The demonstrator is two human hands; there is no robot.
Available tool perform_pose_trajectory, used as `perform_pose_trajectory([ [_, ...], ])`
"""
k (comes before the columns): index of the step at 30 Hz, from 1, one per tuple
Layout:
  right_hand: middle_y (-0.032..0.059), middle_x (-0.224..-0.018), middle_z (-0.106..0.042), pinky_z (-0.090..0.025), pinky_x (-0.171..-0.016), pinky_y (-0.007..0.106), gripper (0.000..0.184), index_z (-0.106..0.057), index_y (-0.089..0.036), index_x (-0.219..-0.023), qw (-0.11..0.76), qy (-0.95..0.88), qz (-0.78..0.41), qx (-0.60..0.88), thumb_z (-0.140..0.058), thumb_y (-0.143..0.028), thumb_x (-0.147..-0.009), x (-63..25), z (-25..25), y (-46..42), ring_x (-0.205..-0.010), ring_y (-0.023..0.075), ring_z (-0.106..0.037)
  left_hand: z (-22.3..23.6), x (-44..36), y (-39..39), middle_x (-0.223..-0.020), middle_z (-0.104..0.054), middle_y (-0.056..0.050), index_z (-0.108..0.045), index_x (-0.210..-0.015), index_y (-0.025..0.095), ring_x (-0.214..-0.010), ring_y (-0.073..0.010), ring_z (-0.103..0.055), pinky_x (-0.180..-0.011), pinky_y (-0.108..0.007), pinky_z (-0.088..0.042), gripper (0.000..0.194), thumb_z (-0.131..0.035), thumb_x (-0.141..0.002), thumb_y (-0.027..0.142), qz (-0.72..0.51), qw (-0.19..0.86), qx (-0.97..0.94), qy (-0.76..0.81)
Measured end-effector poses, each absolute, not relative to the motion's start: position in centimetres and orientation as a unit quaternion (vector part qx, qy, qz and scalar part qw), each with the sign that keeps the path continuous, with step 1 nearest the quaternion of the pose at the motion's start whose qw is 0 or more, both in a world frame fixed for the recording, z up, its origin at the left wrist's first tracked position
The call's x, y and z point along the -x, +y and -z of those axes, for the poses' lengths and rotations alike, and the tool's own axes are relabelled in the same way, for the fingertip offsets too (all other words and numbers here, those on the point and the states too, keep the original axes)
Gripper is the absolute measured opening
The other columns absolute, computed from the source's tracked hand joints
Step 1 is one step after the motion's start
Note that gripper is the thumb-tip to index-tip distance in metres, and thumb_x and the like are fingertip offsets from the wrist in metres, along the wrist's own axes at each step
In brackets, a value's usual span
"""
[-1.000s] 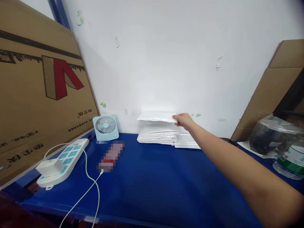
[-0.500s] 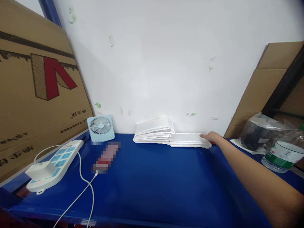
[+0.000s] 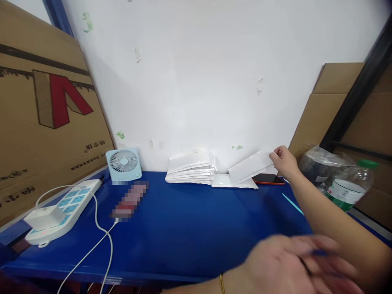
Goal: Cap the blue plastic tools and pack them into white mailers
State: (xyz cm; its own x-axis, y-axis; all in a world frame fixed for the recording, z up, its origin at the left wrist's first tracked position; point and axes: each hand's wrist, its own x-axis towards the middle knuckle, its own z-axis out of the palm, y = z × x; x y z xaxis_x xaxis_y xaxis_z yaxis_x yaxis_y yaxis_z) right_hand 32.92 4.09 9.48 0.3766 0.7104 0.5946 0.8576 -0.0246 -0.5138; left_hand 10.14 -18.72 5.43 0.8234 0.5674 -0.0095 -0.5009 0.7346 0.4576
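My right hand (image 3: 284, 161) pinches the right end of a white padded mailer (image 3: 252, 164) near the wall. That end is raised, while its left part slopes down over another white mailer (image 3: 222, 181) lying flat on the blue table (image 3: 183, 232). A taller stack of white mailers (image 3: 190, 171) sits just to the left. At the lower right, my left hand (image 3: 294, 261) is held over the table, palm up with fingers apart, and has nothing in it. Motion blurs its fingers. A thin gold bracelet (image 3: 221, 283) circles that wrist.
A dark phone with a red edge (image 3: 268, 179) and a turquoise stick (image 3: 292, 203) lie near my right arm. The bottle (image 3: 350, 188) stands further right. At left are a fan (image 3: 124, 164), power strip (image 3: 65, 210), pixelated item (image 3: 130, 201) and large carton (image 3: 18, 122).
My right hand let go of a mailer on the left stack, moved right to the lower pile and raised one mailer's end there. My left hand has come into view at the bottom.
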Motion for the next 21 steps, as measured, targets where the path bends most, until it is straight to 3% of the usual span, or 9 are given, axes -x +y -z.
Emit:
perform_pose_trajectory([
  [3, 0.0029, -0.080, -0.060, -0.039, -0.058, 0.027, 0.015, -0.051, -0.021, -0.089, 0.429, -0.648, 0.134, 0.615, -0.048, -0.028, -0.077, -30.8, -13.3, -0.1, -0.059, 0.0149, -0.051, -5.0, -10.5, -15.2, -0.116, -0.052, -0.018, -0.046, -0.116, 0.009, -0.103, -0.0256, -0.057, -0.078, -0.032, -0.045, 0.058, -0.056, -0.074, 0.048, -0.269, 0.959, -0.066, 0.056],
  [7, 0.0041, -0.090, -0.063, -0.043, -0.067, 0.027, 0.005, -0.049, -0.021, -0.083, 0.396, -0.776, 0.103, 0.481, -0.046, -0.019, -0.079, -25.9, -15.2, -6.3, -0.074, 0.0170, -0.058, -4.4, -10.9, -12.9, -0.130, -0.039, -0.022, -0.028, -0.128, 0.013, -0.117, -0.0365, -0.045, -0.087, -0.049, -0.041, 0.093, -0.051, -0.063, 0.075, -0.298, 0.952, 0.002, 0.063],
  [9, 0.0059, -0.096, -0.063, -0.045, -0.071, 0.027, 0.007, -0.048, -0.020, -0.082, 0.400, -0.822, 0.072, 0.399, -0.044, -0.015, -0.081, -23.7, -14.6, -9.2, -0.086, 0.0184, -0.059, -4.5, -10.5, -12.6, -0.128, -0.041, -0.022, -0.028, -0.127, 0.013, -0.117, -0.0392, -0.044, -0.089, -0.057, -0.037, 0.100, -0.047, -0.058, 0.082, -0.308, 0.951, -0.003, 0.033],
  [11, 0.0052, -0.096, -0.063, -0.046, -0.074, 0.027, 0.012, -0.049, -0.021, -0.085, 0.385, -0.869, 0.042, 0.308, -0.044, -0.011, -0.082, -22.2, -13.2, -11.6, -0.090, 0.0169, -0.059, -4.7, -9.6, -12.4, -0.122, -0.048, -0.019, -0.037, -0.122, 0.014, -0.113, -0.0367, -0.048, -0.090, -0.057, -0.037, 0.091, -0.044, -0.062, 0.081, -0.357, 0.934, -0.021, -0.005],
  [14, 0.0051, -0.097, -0.061, -0.047, -0.077, 0.030, 0.033, -0.048, -0.024, -0.109, 0.355, -0.907, 0.013, 0.226, -0.045, -0.006, -0.081, -21.1, -10.4, -14.0, -0.090, 0.0162, -0.057, -4.6, -7.2, -12.0, -0.111, -0.057, -0.014, -0.049, -0.110, 0.015, -0.104, -0.0271, -0.056, -0.090, -0.044, -0.043, 0.066, -0.044, -0.074, 0.070, -0.471, 0.882, -0.009, -0.009],
  [17, 0.0070, -0.091, -0.058, -0.047, -0.071, 0.029, 0.049, -0.040, -0.019, -0.128, 0.368, -0.897, 0.017, 0.243, -0.041, -0.002, -0.081, -20.7, -7.8, -14.6, -0.083, 0.0160, -0.053, -4.2, -4.7, -11.4, -0.108, -0.059, -0.014, -0.052, -0.103, 0.016, -0.096, -0.0262, -0.060, -0.084, -0.042, -0.048, 0.062, -0.051, -0.071, 0.069, -0.549, 0.833, 0.036, 0.064],
  [19, 0.0066, -0.085, -0.055, -0.045, -0.065, 0.027, 0.044, -0.050, -0.019, -0.119, 0.384, -0.884, 0.038, 0.263, -0.039, 0.000, -0.081, -20.6, -6.6, -14.6, -0.078, 0.0154, -0.051, -3.9, -3.7, -11.1, -0.104, -0.060, -0.012, -0.052, -0.101, 0.018, -0.093, -0.0263, -0.062, -0.080, -0.043, -0.050, 0.061, -0.058, -0.066, 0.067, -0.592, 0.795, 0.058, 0.118],
  [21, 0.0045, -0.076, -0.050, -0.042, -0.060, 0.026, 0.033, -0.061, -0.020, -0.097, 0.403, -0.872, 0.072, 0.269, -0.040, 0.001, -0.080, -20.7, -6.0, -14.6, -0.072, 0.0145, -0.049, -3.9, -3.3, -10.8, -0.095, -0.061, -0.008, -0.054, -0.098, 0.017, -0.087, -0.0235, -0.063, -0.077, -0.039, -0.052, 0.053, -0.064, -0.067, 0.058, -0.616, 0.768, 0.080, 0.157],
])
